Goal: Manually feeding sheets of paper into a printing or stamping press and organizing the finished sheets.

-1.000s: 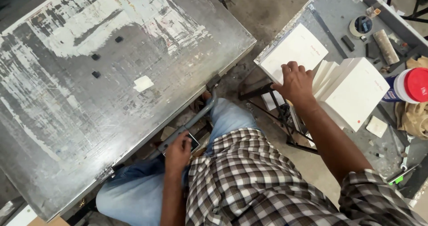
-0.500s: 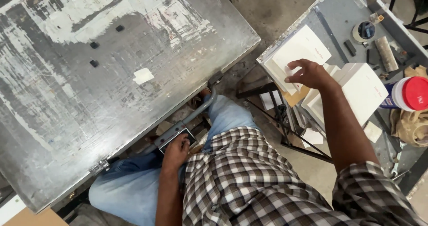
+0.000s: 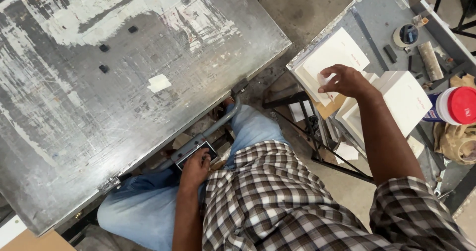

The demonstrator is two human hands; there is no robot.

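I sit between two tables. My right hand (image 3: 347,80) reaches out to the side table (image 3: 367,5) and rests its fingertips on the top sheet of a stack of white cards (image 3: 331,57); whether it grips the sheet is unclear. A second stack of white cards (image 3: 404,100) lies just to the right of my forearm. My left hand (image 3: 197,166) is down by my lap, fingers on a small dark control box (image 3: 196,153) fixed to a grey bar under the edge of the big metal table (image 3: 99,107).
The worn metal table carries a small white paper scrap (image 3: 159,83) and three small black blocks (image 3: 103,48). On the side table lie a red-capped white bottle (image 3: 453,106), a round tape roll (image 3: 406,34), a cylinder (image 3: 429,60) and a tan cloth (image 3: 456,142). A black metal frame (image 3: 317,132) stands below.
My right hand has moved left from the right-hand stack onto the left stack of cards. My left hand has shifted forward onto the dark control box under the table edge.
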